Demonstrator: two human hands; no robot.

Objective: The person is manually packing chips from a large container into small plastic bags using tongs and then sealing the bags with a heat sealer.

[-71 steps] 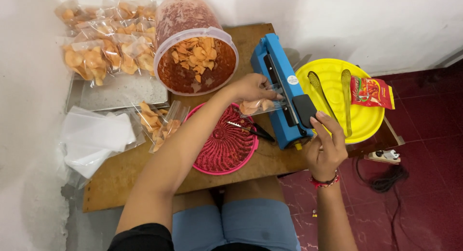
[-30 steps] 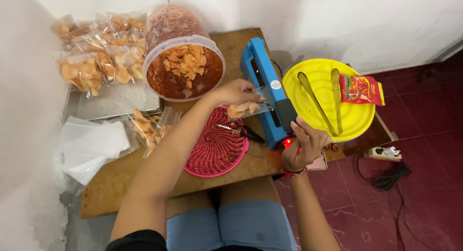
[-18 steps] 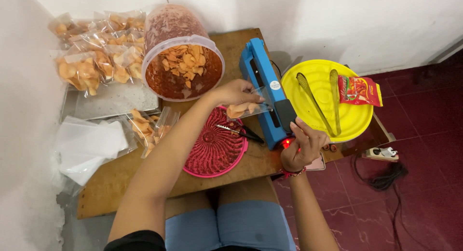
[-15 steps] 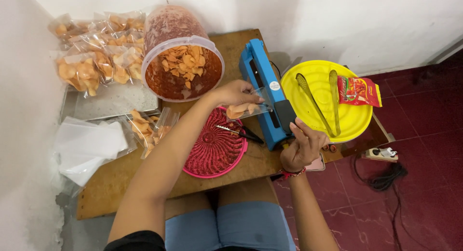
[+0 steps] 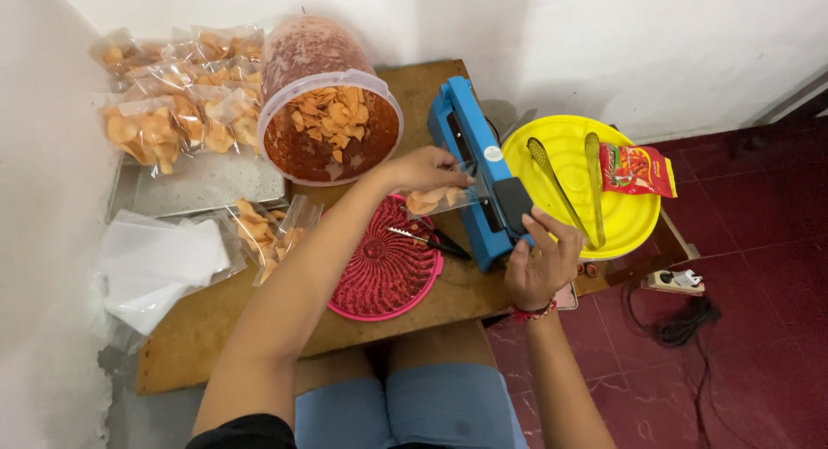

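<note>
1. You sit at a low wooden table (image 5: 216,345) pushed against a white wall, with dark red floor tiles to your right.
2. Your left hand (image 5: 420,168) is closed in a pinch on a clear bag of orange chips (image 5: 435,199), holding its open end in the blue heat sealer (image 5: 477,177).
3. Your right hand (image 5: 539,263) rests on the near end of the sealer, fingers curled over the black handle (image 5: 516,203); how firm the grip is cannot be told.
4. Under the bag lies a round pink woven tray (image 5: 385,268) with black-handled scissors (image 5: 429,239) on it, blades pointing left.
5. Behind your left hand stands a clear bucket of orange chips (image 5: 330,131), tilted towards you, its walls smeared red.
6. Just right of the sealer lies a yellow round lid (image 5: 638,220) carrying metal tongs (image 5: 569,186) and a red seasoning sachet (image 5: 636,169).
7. At your far left, sealed chip bags (image 5: 164,113) pile up by the wall, with a metal tray (image 5: 207,186) in front of them.
8. Nearer you lie two filled unsealed bags (image 5: 272,233) and a stack of empty clear bags (image 5: 159,263).
9. A white power strip (image 5: 675,281) lies on the floor with a black cable (image 5: 681,328).
</note>
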